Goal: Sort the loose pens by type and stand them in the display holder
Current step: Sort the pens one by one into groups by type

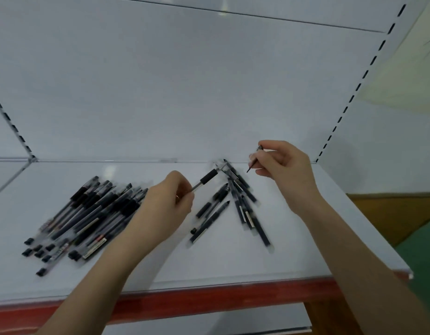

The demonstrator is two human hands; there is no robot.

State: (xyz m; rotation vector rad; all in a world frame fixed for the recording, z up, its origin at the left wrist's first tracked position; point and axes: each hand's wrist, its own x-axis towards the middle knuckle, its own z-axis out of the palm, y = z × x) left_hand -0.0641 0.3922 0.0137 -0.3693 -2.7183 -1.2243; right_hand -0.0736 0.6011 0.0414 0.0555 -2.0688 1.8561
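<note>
The left hand has its fingers curled round the lower end of one pen. The pen's black grip section sticks out up and to the right of the fingertips, with its tip close to the far end of the small cluster. The right hand pinches a thin dark piece between thumb and forefinger, tilted with its point down and left. It is held just above the shelf and clear of the other pens. Whether it is a whole pen or a refill cannot be told.

Between the two hands lies a small cluster of pens, about six, fanned out on the shelf with their far ends meeting; blur prevents a firm count. To the left of the left hand, partly behind its wrist, lies a large heap of pens, well over a dozen. They lie roughly parallel, dark-capped and overlapping, too blurred to number. So two items are in hand, one per hand. No display holder shows.
</note>
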